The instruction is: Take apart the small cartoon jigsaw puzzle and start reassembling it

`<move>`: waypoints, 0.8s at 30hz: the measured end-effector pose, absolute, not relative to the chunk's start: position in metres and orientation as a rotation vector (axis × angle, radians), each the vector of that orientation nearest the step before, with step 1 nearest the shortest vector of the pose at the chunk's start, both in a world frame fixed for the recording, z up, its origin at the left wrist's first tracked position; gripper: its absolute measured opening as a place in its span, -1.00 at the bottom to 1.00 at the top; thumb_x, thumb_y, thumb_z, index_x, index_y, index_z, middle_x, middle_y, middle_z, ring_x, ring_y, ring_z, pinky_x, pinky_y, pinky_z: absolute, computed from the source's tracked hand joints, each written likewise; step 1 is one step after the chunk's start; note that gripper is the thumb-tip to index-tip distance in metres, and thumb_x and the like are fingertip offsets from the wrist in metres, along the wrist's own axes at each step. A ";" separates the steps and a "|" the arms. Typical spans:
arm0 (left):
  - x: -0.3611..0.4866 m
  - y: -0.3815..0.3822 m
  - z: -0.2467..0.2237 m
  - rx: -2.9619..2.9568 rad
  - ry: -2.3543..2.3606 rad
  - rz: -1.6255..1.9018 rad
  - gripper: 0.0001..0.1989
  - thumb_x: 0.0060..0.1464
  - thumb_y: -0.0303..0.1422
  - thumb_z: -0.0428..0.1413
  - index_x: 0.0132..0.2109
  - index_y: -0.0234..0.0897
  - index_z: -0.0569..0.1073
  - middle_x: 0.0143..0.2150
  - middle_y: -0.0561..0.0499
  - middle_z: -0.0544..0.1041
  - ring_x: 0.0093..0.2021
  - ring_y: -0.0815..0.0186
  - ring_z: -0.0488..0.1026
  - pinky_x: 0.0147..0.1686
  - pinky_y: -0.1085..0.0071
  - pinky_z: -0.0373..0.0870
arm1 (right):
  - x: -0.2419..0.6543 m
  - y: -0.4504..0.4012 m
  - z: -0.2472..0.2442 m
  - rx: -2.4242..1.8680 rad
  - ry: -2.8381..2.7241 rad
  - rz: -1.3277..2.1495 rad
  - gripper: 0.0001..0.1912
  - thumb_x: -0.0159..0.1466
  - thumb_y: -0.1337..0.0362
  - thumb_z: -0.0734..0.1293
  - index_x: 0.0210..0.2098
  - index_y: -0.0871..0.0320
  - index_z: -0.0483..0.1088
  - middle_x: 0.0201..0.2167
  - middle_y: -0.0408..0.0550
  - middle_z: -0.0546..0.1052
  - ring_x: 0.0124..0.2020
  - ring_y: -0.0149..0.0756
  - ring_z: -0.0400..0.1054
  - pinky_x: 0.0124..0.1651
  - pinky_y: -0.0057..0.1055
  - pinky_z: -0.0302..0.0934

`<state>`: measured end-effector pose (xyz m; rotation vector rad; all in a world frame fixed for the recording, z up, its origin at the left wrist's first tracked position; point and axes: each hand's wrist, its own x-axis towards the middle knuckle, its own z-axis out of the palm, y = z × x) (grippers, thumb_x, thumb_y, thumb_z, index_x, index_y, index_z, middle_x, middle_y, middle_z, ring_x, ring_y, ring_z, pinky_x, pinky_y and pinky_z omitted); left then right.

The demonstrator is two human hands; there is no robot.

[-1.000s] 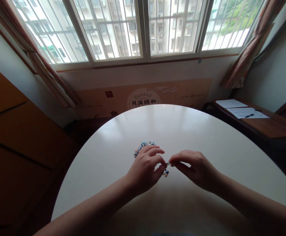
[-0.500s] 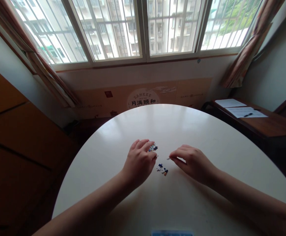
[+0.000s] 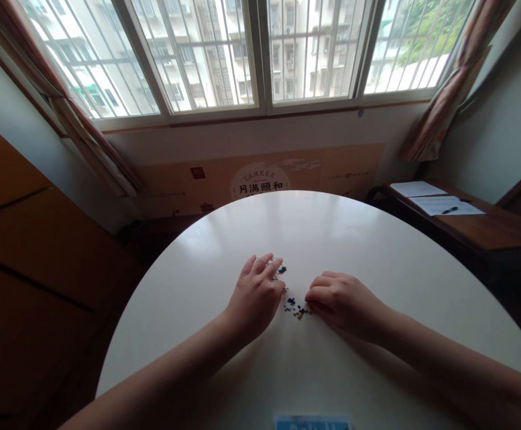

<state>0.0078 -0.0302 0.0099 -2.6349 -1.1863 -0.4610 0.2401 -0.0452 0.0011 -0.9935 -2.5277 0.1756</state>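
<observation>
Several small jigsaw pieces (image 3: 297,308), white, dark blue and orange, lie joined or close together on the white table (image 3: 354,239). Their right edge meets the fingertips of my right hand (image 3: 343,301), pinched on a small pale piece that is mostly hidden. My left hand (image 3: 256,295) is up and left of this cluster, over a second group of pieces (image 3: 282,270) that its fingers partly cover. Its thumb and index finger are pinched together at a tiny piece, of which only a thin edge shows.
At the table's near edge is a blue printed item (image 3: 313,423), cut off by the frame. To the right a brown side table (image 3: 493,230) bears white papers (image 3: 446,205) and a dark pen (image 3: 450,210). Windows and curtains are beyond the table.
My right hand has moved slightly left and down, bringing its pale piece to the right edge of the small cluster. My left hand has hardly moved. More of the blue item shows.
</observation>
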 end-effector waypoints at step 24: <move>0.008 -0.034 0.014 -2.671 -1.159 -0.485 -0.81 0.19 -0.49 0.10 -0.20 -0.25 0.63 0.19 -0.17 0.50 0.24 -0.03 0.33 0.23 -0.10 0.23 | 0.249 -0.041 0.012 -1.111 -2.541 0.395 -0.90 0.28 0.41 0.37 -0.32 0.09 0.51 -0.34 -0.12 0.57 -0.29 -0.26 0.37 -0.15 -0.30 0.18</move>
